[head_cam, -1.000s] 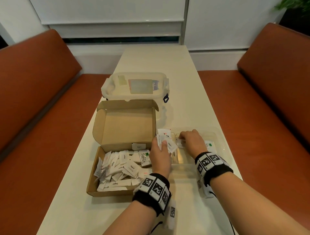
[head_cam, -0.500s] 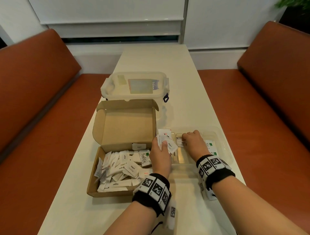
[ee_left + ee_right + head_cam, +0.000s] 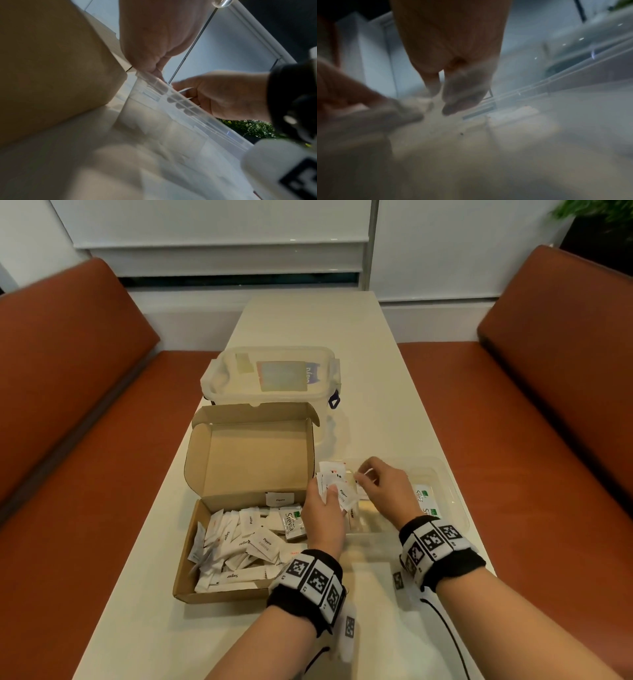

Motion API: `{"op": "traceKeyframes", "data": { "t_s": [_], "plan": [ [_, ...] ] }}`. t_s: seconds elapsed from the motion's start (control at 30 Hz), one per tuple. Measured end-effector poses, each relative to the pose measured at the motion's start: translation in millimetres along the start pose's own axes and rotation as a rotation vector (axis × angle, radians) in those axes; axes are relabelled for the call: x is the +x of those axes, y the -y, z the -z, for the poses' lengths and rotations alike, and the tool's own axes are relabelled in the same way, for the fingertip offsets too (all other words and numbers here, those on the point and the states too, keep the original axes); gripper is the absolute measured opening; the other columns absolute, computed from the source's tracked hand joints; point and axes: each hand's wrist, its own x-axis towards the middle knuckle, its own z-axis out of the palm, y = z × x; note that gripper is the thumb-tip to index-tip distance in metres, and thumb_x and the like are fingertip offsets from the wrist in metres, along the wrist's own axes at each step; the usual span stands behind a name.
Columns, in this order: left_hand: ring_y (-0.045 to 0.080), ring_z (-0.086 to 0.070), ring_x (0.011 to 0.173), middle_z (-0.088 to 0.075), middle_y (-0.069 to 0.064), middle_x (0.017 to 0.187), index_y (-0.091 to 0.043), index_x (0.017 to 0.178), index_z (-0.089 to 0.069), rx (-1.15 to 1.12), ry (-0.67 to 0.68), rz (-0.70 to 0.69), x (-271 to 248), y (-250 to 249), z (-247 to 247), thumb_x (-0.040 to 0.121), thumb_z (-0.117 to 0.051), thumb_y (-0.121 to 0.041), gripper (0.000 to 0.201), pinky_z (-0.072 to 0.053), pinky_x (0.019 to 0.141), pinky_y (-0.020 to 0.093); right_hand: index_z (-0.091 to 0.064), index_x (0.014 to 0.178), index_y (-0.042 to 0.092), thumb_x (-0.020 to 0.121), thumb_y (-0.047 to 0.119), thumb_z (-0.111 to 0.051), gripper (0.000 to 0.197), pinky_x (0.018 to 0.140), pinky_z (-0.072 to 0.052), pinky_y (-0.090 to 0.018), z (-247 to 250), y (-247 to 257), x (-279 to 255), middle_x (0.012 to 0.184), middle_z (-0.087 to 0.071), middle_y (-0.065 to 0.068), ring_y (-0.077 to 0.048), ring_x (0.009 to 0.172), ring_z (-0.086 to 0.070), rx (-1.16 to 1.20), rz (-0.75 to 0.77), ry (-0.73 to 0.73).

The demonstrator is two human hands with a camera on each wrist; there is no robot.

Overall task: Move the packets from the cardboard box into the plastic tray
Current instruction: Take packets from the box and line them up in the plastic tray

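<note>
Cream laminate forms the long table (image 3: 308,337), which is flanked on both sides by rust-brown upholstered benches (image 3: 68,405). At the far side of the work area a translucent lidded plastic storage tub (image 3: 270,374) is set, directly behind the raised lid of the open brown cardboard box (image 3: 219,594). A loose heap of small white paper packets (image 3: 239,546) — sugar, pepper and stevia labels can be read — is contained in the box. Just to its right a clear shallow plastic tray (image 3: 455,491) is placed, and a few stevia packets (image 3: 423,496) are seen lying flat at its right end. The box's right wall stands between heap and tray.

A fanned bunch of white packets (image 3: 337,487) is gripped by the left hand (image 3: 323,515), thumb laid over them, above the tray's left end. The right hand (image 3: 383,491) is held over the tray with its fingertips (image 3: 363,475) curled at the bunch's top edge; a single packet appears pinched there, though blur leaves this uncertain. Black wristbands with square printed markers (image 3: 308,577) are worn on both wrists.
</note>
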Motion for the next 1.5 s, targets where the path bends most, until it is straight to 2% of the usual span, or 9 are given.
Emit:
{"op": "traceKeyframes", "data": {
  "t_s": [0.1,0.2,0.33,0.47,0.63,0.9,1.17,1.33,1.5],
  "plan": [
    [0.02,-0.061,0.103,-0.061,0.008,0.116,-0.008,0.128,-0.05,-0.019,0.0,0.02,0,-7,0,0.099,-0.046,-0.021,0.032,-0.048,0.087,0.024,-0.06,0.088,0.016,0.084,0.033,-0.068,0.02,0.06,-0.053,-0.026,1,13,-8,0.072,-0.069,-0.003,-0.012,0.061,-0.064,0.235,-0.099,0.122],
    [0.024,-0.061,0.103,-0.062,0.008,0.112,-0.009,0.126,-0.05,-0.061,0.026,0.027,2,-11,-2,0.099,-0.045,-0.022,0.03,-0.051,0.09,0.038,-0.062,0.089,0.01,0.077,0.017,-0.076,0.02,0.059,-0.056,-0.027,1,16,-11,0.072,-0.068,-0.01,-0.018,0.061,-0.065,0.341,-0.141,0.125],
    [0.019,-0.061,0.094,-0.063,0.007,0.106,-0.01,0.121,-0.052,-0.065,0.02,0.003,6,-8,-3,0.1,-0.044,-0.021,0.026,-0.049,0.071,0.017,-0.065,0.084,0.003,0.079,0.007,-0.074,0.011,0.054,-0.051,-0.017,7,16,-9,0.068,-0.066,-0.009,-0.015,0.056,-0.059,0.504,-0.176,0.092],
    [0.025,-0.06,0.105,-0.061,0.007,0.11,-0.01,0.122,-0.051,-0.123,0.061,0.058,4,-10,-4,0.1,-0.042,-0.019,0.026,-0.052,0.09,0.043,-0.069,0.082,0.009,0.084,0.013,-0.069,0.005,0.057,-0.046,-0.015,16,11,-2,0.068,-0.064,-0.002,-0.009,0.058,-0.055,0.408,-0.163,-0.012],
    [0.003,-0.059,0.083,-0.057,-0.007,0.092,-0.009,0.118,-0.053,-0.106,0.011,0.037,6,-6,-3,0.1,-0.042,-0.016,0.023,-0.048,0.06,0.007,-0.072,0.084,0.011,0.086,0.02,-0.066,0.01,0.06,-0.038,-0.022,26,-6,9,0.075,-0.066,-0.002,-0.011,0.066,-0.053,0.031,-0.17,-0.15],
    [0.022,-0.061,0.098,-0.059,-0.002,0.099,-0.013,0.118,-0.052,-0.11,0.037,0.08,5,-8,-4,0.1,-0.043,-0.02,0.021,-0.054,0.088,0.045,-0.073,0.096,0.01,0.09,0.021,-0.061,0.017,0.073,-0.04,-0.024,8,-17,17,0.099,-0.065,-0.009,-0.024,0.097,-0.058,-0.414,-0.078,0.053],
    [0.018,-0.06,0.091,-0.055,-0.009,0.09,-0.014,0.119,-0.051,-0.114,0.044,0.066,6,-7,-5,0.1,-0.043,-0.018,0.021,-0.056,0.083,0.041,-0.065,0.106,0.009,0.09,0.016,-0.057,0.019,0.077,-0.045,-0.031,-1,-19,17,0.105,-0.056,-0.009,-0.025,0.099,-0.053,-0.508,-0.044,0.06],
    [0.011,-0.058,0.081,-0.057,-0.007,0.09,-0.014,0.117,-0.052,-0.063,0.019,0.012,8,-2,-5,0.1,-0.042,-0.019,0.02,-0.049,0.059,0.011,-0.057,0.104,0.013,0.086,0.016,-0.057,0.019,0.072,-0.042,-0.031,-1,-19,12,0.101,-0.056,-0.006,-0.025,0.095,-0.05,-0.573,0.038,0.05],
    [0.017,-0.06,0.09,-0.056,-0.003,0.097,-0.012,0.121,-0.051,-0.071,0.041,0.038,7,-3,-5,0.1,-0.042,-0.019,0.024,-0.057,0.079,0.036,-0.061,0.107,0.017,0.088,0.027,-0.058,0.022,0.079,-0.042,-0.031,-2,-22,12,0.106,-0.057,-0.004,-0.024,0.102,-0.049,-0.653,0.047,0.082]
  ]
}}
